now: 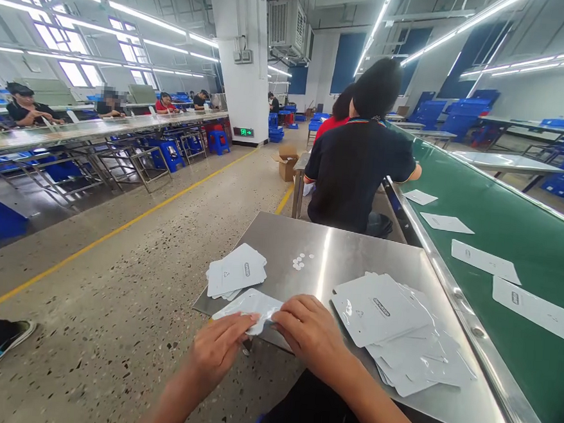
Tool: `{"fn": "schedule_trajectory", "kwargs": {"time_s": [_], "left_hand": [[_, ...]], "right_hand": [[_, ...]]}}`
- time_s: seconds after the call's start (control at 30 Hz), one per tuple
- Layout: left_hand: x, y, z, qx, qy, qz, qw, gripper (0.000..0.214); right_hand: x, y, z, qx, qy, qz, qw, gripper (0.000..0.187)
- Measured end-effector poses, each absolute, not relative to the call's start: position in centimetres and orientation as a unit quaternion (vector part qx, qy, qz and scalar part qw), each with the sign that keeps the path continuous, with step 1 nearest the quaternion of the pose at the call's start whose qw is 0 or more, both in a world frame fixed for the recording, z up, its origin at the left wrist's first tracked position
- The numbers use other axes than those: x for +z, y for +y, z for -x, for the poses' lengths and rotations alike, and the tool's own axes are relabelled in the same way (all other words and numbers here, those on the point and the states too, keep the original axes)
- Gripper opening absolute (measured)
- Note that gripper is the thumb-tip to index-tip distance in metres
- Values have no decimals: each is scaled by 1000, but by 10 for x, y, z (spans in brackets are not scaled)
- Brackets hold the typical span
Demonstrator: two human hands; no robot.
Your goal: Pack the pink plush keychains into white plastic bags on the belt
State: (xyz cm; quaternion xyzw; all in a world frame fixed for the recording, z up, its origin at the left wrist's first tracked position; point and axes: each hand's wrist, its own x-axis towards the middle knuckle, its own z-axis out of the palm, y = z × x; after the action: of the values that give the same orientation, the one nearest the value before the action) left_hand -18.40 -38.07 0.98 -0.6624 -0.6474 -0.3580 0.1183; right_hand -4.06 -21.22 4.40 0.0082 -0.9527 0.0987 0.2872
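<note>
A white plastic pouch [242,304] is held between my two hands at the front edge of the metal table. My left hand [219,345] pinches its near side, thumb and fingers together. At the pouch's right end, the curled fingers of my right hand [305,326] grip it; their tips are partly hidden. Just beyond lies a small stack of white printed pouches [237,269]. To the right, a larger untidy pile of white pouches [386,309] spreads over the table. Several small round white pieces [299,262] lie near the table's middle.
The steel table [356,249] adjoins a green conveyor belt [526,235] with a metal rail, carrying several flat white pouches [486,259]. A co-worker in a dark shirt [357,171] sits just ahead. A cardboard box [288,163] stands on the floor; a shoe [2,350] shows at left.
</note>
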Motion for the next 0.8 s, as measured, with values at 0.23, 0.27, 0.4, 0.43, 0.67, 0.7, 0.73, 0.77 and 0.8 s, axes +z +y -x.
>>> {"fn": "schedule_trajectory", "kwargs": {"time_s": [0.23, 0.27, 0.4, 0.43, 0.67, 0.7, 0.73, 0.77, 0.8], "left_hand": [[34, -388, 173, -412, -659, 517, -359, 67], [33, -386, 172, -406, -643, 512, -399, 57], [10, -376, 166, -515, -640, 353, -447, 36], [2, -374, 164, -561, -636, 299, -438, 39], [-35, -379, 155, -739, -535, -21, -410, 58], [-35, -381, 154, -745, -518, -48, -418, 58], [-34, -382, 154, -749, -503, -68, -426, 58], [-32, -383, 153, -752, -492, -82, -431, 57], [-30, -383, 153, -757, -481, -89, -434, 55]], "right_hand": [[77, -227, 24, 160, -970, -40, 180, 17], [81, -226, 26, 183, -968, -53, 161, 18], [65, -191, 53, 235, -955, 20, 179, 33], [52, -177, 61, 201, -953, 85, 208, 38], [-20, -145, 64, -23, -961, 212, 177, 54], [-23, -153, 56, -33, -962, 203, 178, 55], [-24, -161, 48, -40, -963, 195, 179, 55], [-25, -169, 40, -45, -964, 189, 181, 55], [-25, -175, 32, -49, -965, 183, 184, 54]]}}
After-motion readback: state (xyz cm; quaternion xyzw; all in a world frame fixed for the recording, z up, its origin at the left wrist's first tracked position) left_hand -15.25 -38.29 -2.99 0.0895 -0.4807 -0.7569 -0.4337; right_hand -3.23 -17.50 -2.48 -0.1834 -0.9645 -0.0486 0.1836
